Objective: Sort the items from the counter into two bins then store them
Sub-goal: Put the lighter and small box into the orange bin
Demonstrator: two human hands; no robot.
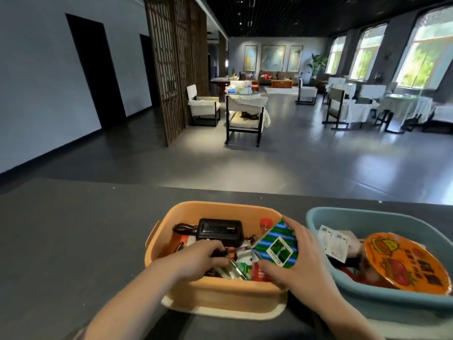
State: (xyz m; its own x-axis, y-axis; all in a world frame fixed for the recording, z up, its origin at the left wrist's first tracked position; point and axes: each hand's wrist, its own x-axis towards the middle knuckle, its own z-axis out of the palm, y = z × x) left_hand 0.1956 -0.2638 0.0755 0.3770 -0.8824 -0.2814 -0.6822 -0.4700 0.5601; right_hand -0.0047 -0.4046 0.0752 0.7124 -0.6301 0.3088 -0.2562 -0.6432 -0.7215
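Observation:
An orange bin [220, 293] stands on the dark counter [73, 241] in front of me, holding a black case [219, 229], a red-capped bottle [266, 224] and several small packets. My right hand [304, 258] grips a blue-green striped packet [277, 246] over the bin's right side. Reaching into the bin, my left hand [196, 260] curls its fingers around a small dark item among the packets. To the right, a blue bin [382, 298] holds an orange-lidded noodle bowl [404, 261] and white sachets [334, 241].
The counter's far edge runs across the middle of the view, with bare counter to the left of the orange bin. Beyond it lies a grey floor with chairs [244, 119], tables and a wooden lattice screen [171, 69].

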